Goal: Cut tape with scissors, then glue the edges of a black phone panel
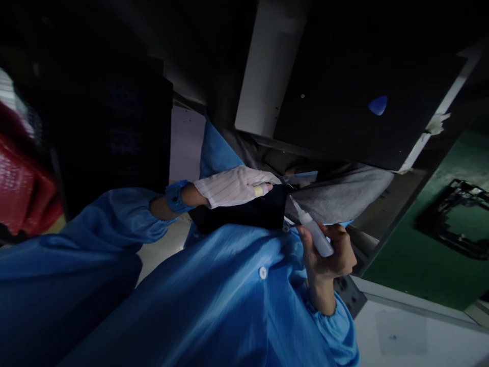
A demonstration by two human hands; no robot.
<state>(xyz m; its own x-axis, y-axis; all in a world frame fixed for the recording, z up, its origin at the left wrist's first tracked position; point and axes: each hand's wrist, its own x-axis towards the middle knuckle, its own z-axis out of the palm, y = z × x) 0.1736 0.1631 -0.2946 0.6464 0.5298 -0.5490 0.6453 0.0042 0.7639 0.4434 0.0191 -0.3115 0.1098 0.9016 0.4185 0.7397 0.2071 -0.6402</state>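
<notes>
My left hand (239, 187), in a pale striped glove with bare fingertips, is closed at the upper edge of a dark flat panel (267, 210) in front of my body. A blue band circles that wrist. Bare and closed, my right hand (336, 257) holds a small translucent squeeze bottle (316, 235). The bottle is tilted, and its thin nozzle points up and left to the panel's right edge. Whether the nozzle touches the panel I cannot tell. A thin glossy sheet (302, 178) shows just beyond my left fingertips; its link to the panel is unclear.
A black-topped surface (336, 61) with a blue triangular pick (378, 105) lies ahead. To the right, a black frame-like part (458, 216) rests on a green mat (412, 255). Red wrapped material (26, 178) is at far left. My grey-clad leg (336, 196) is below the surface.
</notes>
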